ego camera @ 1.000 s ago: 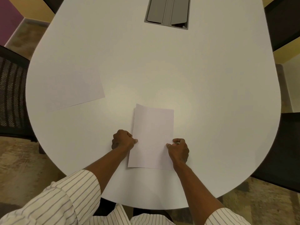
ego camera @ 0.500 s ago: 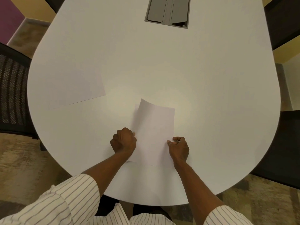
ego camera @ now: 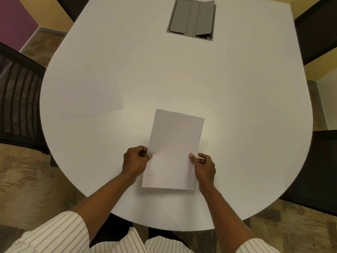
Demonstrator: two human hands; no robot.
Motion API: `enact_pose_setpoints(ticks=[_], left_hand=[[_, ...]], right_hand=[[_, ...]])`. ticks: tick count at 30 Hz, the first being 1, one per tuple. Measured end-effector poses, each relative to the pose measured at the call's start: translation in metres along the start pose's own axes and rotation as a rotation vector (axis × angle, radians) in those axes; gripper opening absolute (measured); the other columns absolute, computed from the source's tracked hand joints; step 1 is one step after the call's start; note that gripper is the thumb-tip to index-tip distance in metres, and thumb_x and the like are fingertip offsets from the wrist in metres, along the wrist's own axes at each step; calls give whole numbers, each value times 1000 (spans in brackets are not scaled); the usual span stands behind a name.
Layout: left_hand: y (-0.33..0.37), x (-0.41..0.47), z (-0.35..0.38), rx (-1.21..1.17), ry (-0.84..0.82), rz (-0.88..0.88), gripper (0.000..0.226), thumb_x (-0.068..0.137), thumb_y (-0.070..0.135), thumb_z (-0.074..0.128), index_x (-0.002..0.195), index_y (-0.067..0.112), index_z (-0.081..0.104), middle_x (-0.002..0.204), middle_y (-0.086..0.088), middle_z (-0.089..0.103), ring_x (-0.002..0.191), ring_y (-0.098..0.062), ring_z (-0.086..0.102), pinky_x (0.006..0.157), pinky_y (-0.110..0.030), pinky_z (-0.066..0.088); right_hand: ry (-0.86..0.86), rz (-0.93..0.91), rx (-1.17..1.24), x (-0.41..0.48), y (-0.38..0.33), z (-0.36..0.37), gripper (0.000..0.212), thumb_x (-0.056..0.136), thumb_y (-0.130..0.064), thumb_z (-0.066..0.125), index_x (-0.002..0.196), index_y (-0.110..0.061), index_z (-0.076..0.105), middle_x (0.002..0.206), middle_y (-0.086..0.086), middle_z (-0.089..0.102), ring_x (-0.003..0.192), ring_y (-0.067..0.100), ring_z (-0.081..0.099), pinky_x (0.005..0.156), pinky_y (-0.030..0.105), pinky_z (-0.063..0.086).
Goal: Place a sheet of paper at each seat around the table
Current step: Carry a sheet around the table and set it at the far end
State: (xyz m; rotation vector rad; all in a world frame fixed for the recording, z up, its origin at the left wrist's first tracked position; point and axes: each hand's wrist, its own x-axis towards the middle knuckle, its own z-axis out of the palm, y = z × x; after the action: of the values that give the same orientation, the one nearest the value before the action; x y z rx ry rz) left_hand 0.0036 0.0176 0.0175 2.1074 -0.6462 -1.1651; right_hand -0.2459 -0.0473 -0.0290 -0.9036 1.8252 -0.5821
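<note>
Curled left hand (ego camera: 135,159), right hand (ego camera: 204,166) pinch sheet (ego camera: 174,143) sides.

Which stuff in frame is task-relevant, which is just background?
Job: sheet in hand, pinched by left hand and right hand; placed sheet by the mesh chair; table; dark chair on the right.
Just there: grey cable hatch; patterned floor.

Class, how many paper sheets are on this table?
2. The left sheet lies by the mesh chair; the near sheet sits between left hand and right hand. More may hide beneath.
</note>
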Motion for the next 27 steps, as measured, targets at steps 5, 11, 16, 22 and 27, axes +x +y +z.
enact_pose_setpoints(ticks=[5,11,16,22,27], left_hand=[[-11,-11,-19,-78,-16,-4,11,92,13,86,91,23,80,90,2,81,79,-13,75,74,-23,57],[-37,-26,-54,-112,80,-68,11,90,19,89,86,19,79,88,-5,79,79,-19,71,80,-39,61],[-69,-41,-102,-131,171,-102,11,94,27,85,87,21,79,87,-2,79,83,-23,73,82,-42,63],[-116,-76,-178,-266,312,-138,10,96,15,82,92,7,79,91,-13,80,84,-34,75,77,-48,63],[-166,-114,-253,-295,421,-172,14,97,18,82,91,6,79,93,-16,81,84,-31,75,76,-40,60]], right_hand=[[-99,14,195,-7,-9,3,19,89,-20,89,103,-17,78,100,1,80,93,20,74,85,32,59],[-205,-85,160,-30,-28,26,11,89,-23,89,94,-18,81,85,-7,83,83,13,77,72,22,61],[-324,-207,33,-63,-42,65,10,92,-29,86,95,-21,80,90,-5,84,89,22,80,84,39,66],[-500,-337,-121,-125,-59,138,7,93,-29,84,95,-24,79,92,-4,83,91,24,80,86,43,67],[-610,-428,-190,-193,-65,206,6,94,-28,84,93,-24,79,91,-9,83,82,12,80,77,33,64]])
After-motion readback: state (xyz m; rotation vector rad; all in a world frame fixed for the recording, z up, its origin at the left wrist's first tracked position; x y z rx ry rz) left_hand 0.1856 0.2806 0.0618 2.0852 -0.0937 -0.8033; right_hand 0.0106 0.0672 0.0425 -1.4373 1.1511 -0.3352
